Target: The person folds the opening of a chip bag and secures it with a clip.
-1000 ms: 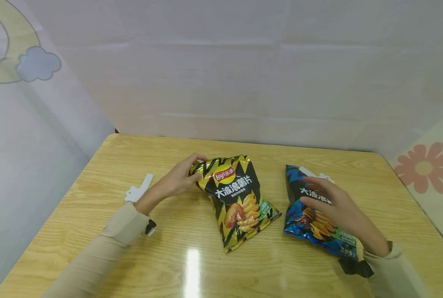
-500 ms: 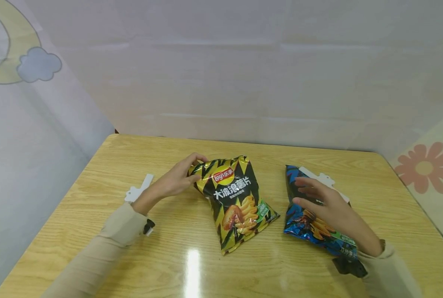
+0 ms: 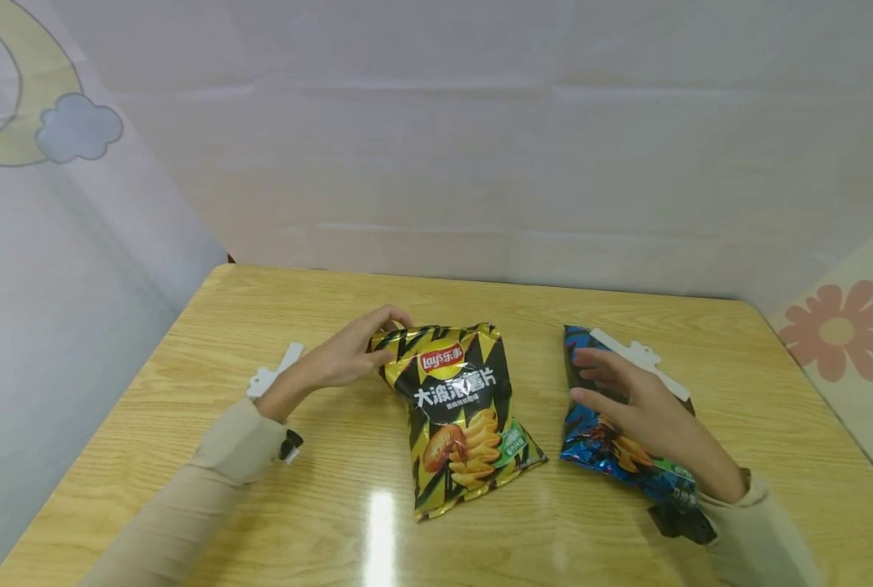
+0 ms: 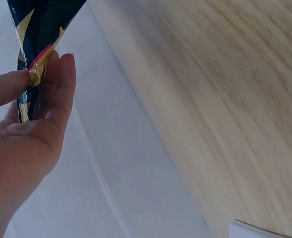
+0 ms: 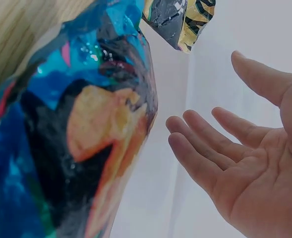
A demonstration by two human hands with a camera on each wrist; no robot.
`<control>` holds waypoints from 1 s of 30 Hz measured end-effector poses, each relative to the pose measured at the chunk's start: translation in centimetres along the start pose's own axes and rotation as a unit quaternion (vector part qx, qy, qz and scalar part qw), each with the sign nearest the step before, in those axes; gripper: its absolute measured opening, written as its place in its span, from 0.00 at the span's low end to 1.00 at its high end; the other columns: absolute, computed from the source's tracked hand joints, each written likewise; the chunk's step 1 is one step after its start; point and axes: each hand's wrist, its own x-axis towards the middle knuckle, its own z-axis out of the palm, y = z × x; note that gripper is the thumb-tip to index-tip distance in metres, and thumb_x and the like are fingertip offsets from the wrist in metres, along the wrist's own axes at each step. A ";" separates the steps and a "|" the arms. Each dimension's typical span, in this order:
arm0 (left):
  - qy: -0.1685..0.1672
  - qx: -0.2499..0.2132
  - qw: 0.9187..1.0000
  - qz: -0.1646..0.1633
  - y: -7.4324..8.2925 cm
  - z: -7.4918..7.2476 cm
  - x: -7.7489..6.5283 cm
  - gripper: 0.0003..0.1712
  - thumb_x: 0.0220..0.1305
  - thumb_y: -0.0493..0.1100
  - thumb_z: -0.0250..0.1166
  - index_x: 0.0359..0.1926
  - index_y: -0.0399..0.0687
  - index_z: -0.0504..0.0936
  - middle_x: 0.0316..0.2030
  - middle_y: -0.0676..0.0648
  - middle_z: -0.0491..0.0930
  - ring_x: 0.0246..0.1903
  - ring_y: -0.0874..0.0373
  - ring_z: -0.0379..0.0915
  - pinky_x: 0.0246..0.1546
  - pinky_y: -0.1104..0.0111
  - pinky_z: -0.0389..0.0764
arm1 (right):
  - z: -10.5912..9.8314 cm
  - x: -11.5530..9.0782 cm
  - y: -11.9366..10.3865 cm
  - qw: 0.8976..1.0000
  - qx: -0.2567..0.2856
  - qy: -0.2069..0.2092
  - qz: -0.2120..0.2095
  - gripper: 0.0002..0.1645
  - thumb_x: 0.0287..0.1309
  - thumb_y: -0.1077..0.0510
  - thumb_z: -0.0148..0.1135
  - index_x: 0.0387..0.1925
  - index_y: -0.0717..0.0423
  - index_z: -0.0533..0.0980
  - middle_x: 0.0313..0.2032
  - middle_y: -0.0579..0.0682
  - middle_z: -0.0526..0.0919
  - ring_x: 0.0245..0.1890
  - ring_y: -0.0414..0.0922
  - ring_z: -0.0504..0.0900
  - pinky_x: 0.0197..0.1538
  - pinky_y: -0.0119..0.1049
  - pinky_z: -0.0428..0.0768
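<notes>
My left hand (image 3: 351,350) pinches the upper left corner of a black and yellow Lay's chip bag (image 3: 460,416) between thumb and fingers. In the left wrist view that corner of the chip bag (image 4: 44,37) is bunched in the left hand (image 4: 27,144). Over a blue and black chip bag (image 3: 590,444) hovers my right hand (image 3: 641,408), hiding part of its front. The right wrist view shows the right hand (image 5: 250,168) with loosely spread fingers and nothing in its grasp, apart from the blue bag (image 5: 81,134).
Just behind the left wrist lies a white bracket-like piece (image 3: 278,371) on the wooden table (image 3: 319,505). A similar white piece (image 3: 641,355) sits by the blue bag's upper right edge. Pale printed cloth (image 3: 480,163) rises along the table's back and sides.
The yellow and black bag has swung slightly left and its lower end has come nearer, still pinched by the left hand. My right hand has drifted a little to the left.
</notes>
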 end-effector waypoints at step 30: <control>-0.040 -0.007 0.999 0.023 0.4 -0.3 -0.2 0.21 0.68 0.31 0.58 0.60 0.47 0.70 0.60 0.44 0.72 0.55 0.49 0.70 0.55 0.53 0.73 | 3.8 2.2 -1.2 0.997 0.053 -0.060 0.014 0.37 0.71 0.46 0.56 0.72 0.61 0.60 0.65 0.63 0.72 0.61 0.61 0.76 0.58 0.53 0.78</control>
